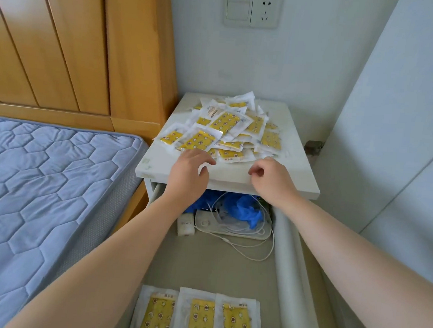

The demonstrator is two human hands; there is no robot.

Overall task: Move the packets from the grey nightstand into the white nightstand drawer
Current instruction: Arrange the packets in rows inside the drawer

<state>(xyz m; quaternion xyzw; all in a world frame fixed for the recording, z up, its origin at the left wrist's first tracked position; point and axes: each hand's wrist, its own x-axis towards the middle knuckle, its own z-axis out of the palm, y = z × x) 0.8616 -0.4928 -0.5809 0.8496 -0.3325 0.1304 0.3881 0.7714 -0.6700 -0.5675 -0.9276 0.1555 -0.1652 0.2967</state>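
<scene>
A heap of white packets with yellow printed inserts [228, 128] lies on the top of the nightstand [295, 170]. Below it the drawer [291, 250] stands pulled out toward me. Three packets [198, 317] lie side by side at the drawer's near end. My left hand [189, 169] hovers at the heap's front edge, fingers loosely curled, holding nothing. My right hand [271, 178] hangs just right of it over the bare front of the top, fingers also loosely curled and empty.
At the back of the drawer lie a white device with tangled white cables [234, 224], a crumpled blue cloth [245, 210] and a small white tube [186, 225]. A blue quilted mattress [39, 196] and wooden headboard [77, 44] are on the left. A wall corner stands on the right.
</scene>
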